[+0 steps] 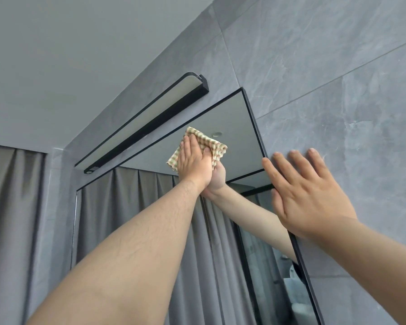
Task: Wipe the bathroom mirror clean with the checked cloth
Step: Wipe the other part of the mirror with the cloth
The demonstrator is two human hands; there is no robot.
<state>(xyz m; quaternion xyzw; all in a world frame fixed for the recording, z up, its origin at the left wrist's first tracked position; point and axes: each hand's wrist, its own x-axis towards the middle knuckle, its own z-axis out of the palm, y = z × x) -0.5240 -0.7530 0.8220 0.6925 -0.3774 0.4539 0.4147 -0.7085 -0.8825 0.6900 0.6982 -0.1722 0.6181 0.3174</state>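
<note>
The right grip (309, 198) is nearest, at 3 o'clock, its fingers straight and spread apart. It holds nothing and lies flat across the black frame (256, 124) of the mirror (234, 127), with its fingertips over the grey wall tile (338, 78).

The left forearm (131, 242) reaches up from 7 o'clock toward the centre. The left grip (193, 160) is flat, fingers straight and side by side. It presses the cloth (212, 144) against the glass and is not curled round it.

The cloth sits just under the mirror's top edge, near the upper right corner, its corners sticking out past the hand at 12 and 3 o'clock.

The glass reflects the hand, the arm and a grey curtain (131, 219). A black lamp bar (145, 123) is fixed above the mirror, at 10 o'clock from the cloth. A real curtain (10, 207) hangs at 9 o'clock under the ceiling (56, 55).
</note>
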